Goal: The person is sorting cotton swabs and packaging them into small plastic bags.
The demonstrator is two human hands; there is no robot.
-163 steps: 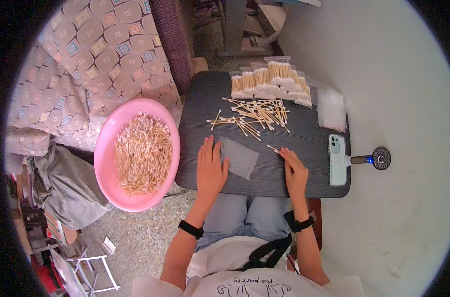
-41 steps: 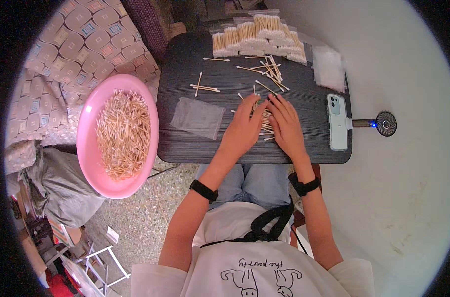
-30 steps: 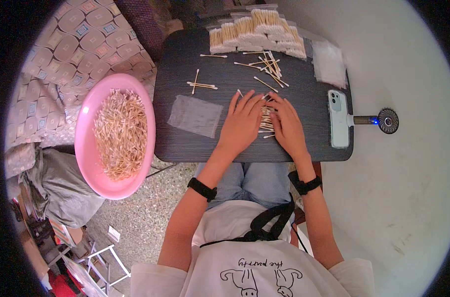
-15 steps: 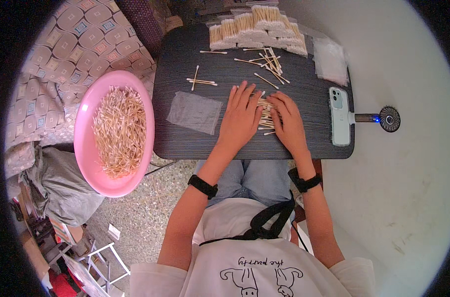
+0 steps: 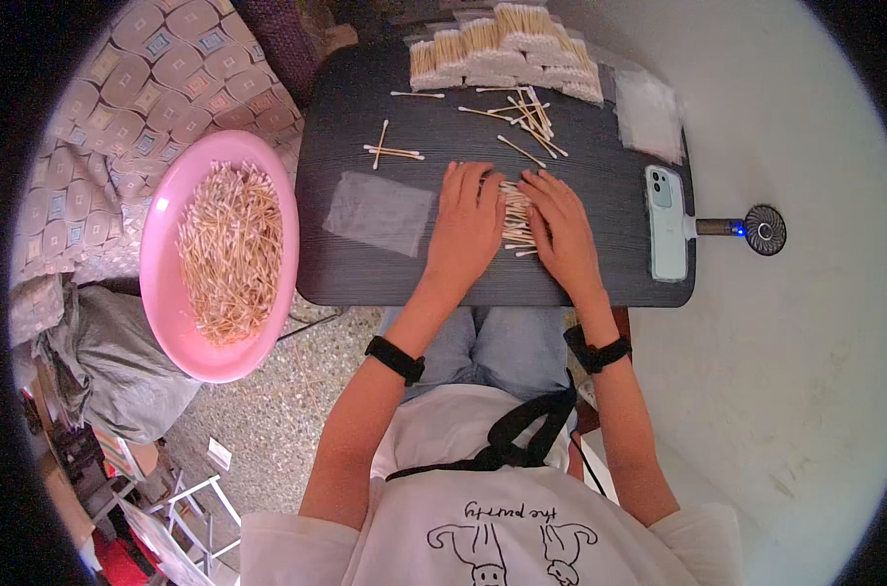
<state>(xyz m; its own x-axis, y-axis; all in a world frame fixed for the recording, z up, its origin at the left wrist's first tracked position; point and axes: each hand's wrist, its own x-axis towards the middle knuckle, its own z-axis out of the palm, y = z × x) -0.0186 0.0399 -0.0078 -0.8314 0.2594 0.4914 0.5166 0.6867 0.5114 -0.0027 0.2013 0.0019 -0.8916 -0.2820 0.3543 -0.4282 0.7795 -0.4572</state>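
On near half of black tbl [image 5: 614, 283], L hand [image 5: 466, 230]: palm down, fingers extended, not closed round anything; set against L side of swab bundle [image 5: 516, 217].
R hand [image 5: 563, 230]: palm down, loosely curved, w/ thumb and fingertips at bundle's R side; no firm grasp visible, can't tell re any pinch underneath.
Swab bundle: lies on tbl btwn both hands, approx. crosswise, uneven at ends.
Step in hand: prob. squaring swabs into a neat row, not yet even.
Next move: prob. calls for equal inward pressure from both sides, light enough not to bend or pop up any stick.
Clear bag [image 5: 380, 212]: flat, L of L hand, apart.
Phone [image 5: 668, 225]: nr tbl's R edge, w/ mini fan [image 5: 763, 230] beyond.
Pink basin [image 5: 154, 254]: off tbl's L side, heaped w/ swabs.
Loose swabs [image 5: 533, 119]: scattered past hands.
Bag pile [image 5: 648, 115]: far R.
Filled packs [image 5: 502, 44]: stacked at far edge.
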